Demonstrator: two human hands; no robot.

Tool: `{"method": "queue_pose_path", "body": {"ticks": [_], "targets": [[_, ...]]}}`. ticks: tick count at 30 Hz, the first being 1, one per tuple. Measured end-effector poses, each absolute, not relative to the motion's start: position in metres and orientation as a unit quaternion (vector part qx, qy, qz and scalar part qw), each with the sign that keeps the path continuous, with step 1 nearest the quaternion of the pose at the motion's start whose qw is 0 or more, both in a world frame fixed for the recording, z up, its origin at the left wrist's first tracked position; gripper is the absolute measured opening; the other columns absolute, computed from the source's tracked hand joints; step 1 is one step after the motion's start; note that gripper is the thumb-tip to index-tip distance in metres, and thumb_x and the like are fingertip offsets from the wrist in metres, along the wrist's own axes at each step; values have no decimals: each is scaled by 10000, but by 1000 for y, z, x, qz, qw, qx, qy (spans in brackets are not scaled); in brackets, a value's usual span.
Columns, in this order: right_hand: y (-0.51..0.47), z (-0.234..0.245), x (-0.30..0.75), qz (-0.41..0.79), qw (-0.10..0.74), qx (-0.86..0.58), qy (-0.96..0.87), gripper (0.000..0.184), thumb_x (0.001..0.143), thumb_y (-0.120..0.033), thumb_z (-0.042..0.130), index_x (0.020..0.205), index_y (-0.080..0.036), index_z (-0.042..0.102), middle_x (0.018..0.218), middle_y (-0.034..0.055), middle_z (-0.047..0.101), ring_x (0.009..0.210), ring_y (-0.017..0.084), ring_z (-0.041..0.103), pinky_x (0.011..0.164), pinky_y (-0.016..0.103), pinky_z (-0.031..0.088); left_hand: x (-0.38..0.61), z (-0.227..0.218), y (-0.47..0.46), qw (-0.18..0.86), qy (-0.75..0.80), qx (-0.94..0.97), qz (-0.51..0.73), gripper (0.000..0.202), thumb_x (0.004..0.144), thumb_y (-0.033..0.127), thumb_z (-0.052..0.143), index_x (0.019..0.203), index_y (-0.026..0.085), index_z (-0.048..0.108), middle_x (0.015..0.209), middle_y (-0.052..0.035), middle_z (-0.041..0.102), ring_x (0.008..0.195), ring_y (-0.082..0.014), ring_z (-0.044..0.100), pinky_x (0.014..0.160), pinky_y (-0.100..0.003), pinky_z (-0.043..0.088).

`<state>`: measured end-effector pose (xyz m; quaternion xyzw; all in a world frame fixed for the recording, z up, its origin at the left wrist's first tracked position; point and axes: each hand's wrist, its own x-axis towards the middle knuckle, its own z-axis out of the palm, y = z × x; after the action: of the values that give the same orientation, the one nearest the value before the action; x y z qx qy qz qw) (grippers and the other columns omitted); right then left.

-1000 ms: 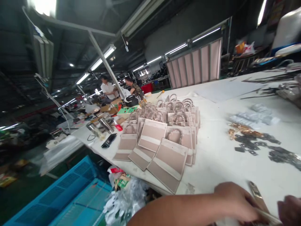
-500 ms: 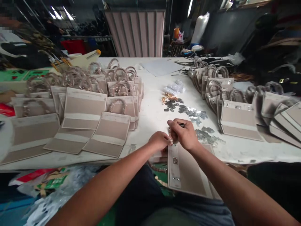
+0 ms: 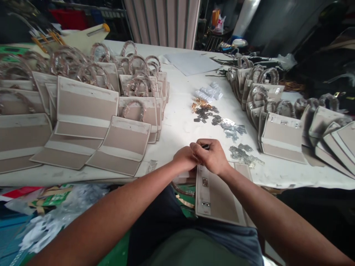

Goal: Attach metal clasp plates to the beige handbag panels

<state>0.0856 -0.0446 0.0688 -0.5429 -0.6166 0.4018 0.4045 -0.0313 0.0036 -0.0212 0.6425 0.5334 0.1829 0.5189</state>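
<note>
A beige handbag (image 3: 222, 195) lies over the table's front edge and my lap, its flap side up. Metal fittings (image 3: 205, 182) sit in a row along a pale strip near its left edge. My left hand (image 3: 185, 158) is closed at the far corner of that bag, its fingertips partly hidden. Against it, my right hand (image 3: 212, 157) is wrapped round a small dark-handled tool (image 3: 205, 146), whose tip I cannot see. The bag's plastic-wrapped handle (image 3: 183, 190) hangs to the left, below my left wrist.
Unfinished-looking beige bags (image 3: 119, 144) crowd the white table (image 3: 177, 122) on the left, with more bags (image 3: 283, 135) on the right. Between them lie flat metal plates (image 3: 245, 154), gold-coloured fittings (image 3: 200, 104) and small white pieces (image 3: 209, 92). Plastic waste (image 3: 61, 218) lies below left.
My view has tipped downward and shifted a little. My right hand has come closer to my left, now overlapping it at the bag's corner. Both grips look the same.
</note>
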Motion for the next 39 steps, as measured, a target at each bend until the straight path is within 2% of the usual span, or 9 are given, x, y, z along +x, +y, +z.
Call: {"method": "queue_pose_path", "body": {"ticks": [4, 9, 12, 17, 23, 28, 30, 33, 39], "targets": [[-49, 62, 93, 417, 446, -536, -583, 475, 907, -424, 673, 513, -216, 509, 481, -31, 505, 487, 114, 438, 503, 281, 342, -39, -10, -4, 489, 516, 689, 141, 181, 727, 269, 798, 616, 192, 677, 508, 22, 550, 630, -173, 584, 574, -262, 352], [-56, 47, 107, 423, 514, -504, -550, 503, 964, -436, 651, 527, -222, 522, 491, -14, 530, 475, 122, 455, 512, 295, 368, -46, 0, -11, 486, 496, 708, 132, 150, 854, 295, 675, 755, 211, 751, 534, 35, 630, 560, -158, 623, 569, -256, 400], [-57, 53, 110, 421, 539, -489, -542, 509, 961, -449, 677, 528, -230, 520, 486, -15, 514, 459, 125, 450, 495, 299, 358, -45, 3, -11, 486, 495, 709, 131, 148, 853, 280, 666, 754, 204, 745, 519, 35, 633, 518, -157, 623, 561, -258, 416], [-59, 69, 105, 405, 614, -429, -524, 534, 944, -537, 692, 539, -252, 492, 495, -16, 482, 439, 130, 435, 462, 308, 357, -43, 4, -10, 476, 496, 713, 141, 153, 805, 233, 695, 655, 204, 698, 498, 50, 596, 509, -134, 569, 550, -254, 370], [-62, 48, 105, 433, 554, -467, -536, 503, 957, -452, 669, 527, -241, 513, 494, -12, 503, 467, 130, 447, 488, 312, 364, -44, 4, -12, 487, 496, 705, 139, 193, 846, 206, 629, 660, 205, 682, 498, 43, 605, 522, -145, 608, 569, -247, 404], [-58, 58, 111, 412, 615, -443, -506, 509, 938, -507, 664, 540, -259, 467, 491, -22, 463, 451, 130, 427, 469, 313, 379, -43, -4, -11, 496, 504, 693, 138, 113, 843, 214, 647, 761, 206, 725, 569, 36, 663, 517, -140, 611, 555, -244, 402], [-55, 58, 111, 412, 610, -462, -494, 515, 922, -533, 660, 534, -264, 455, 480, -23, 448, 448, 130, 413, 455, 312, 372, -43, -6, -10, 502, 506, 688, 137, 110, 855, 243, 656, 784, 206, 731, 567, 35, 662, 511, -143, 614, 549, -246, 408], [-54, 53, 110, 421, 575, -499, -494, 504, 895, -493, 690, 521, -259, 445, 470, -31, 434, 442, 119, 396, 441, 301, 343, -43, -6, -10, 504, 511, 684, 132, 121, 861, 271, 667, 783, 203, 731, 547, 35, 649, 504, -150, 617, 541, -250, 413], [-57, 49, 112, 423, 624, -435, -493, 488, 945, -452, 667, 556, -256, 448, 496, -33, 458, 437, 117, 423, 459, 299, 350, -42, -8, -9, 511, 516, 674, 133, 91, 845, 264, 684, 794, 206, 731, 581, 37, 664, 526, -141, 620, 547, -242, 418]]}}
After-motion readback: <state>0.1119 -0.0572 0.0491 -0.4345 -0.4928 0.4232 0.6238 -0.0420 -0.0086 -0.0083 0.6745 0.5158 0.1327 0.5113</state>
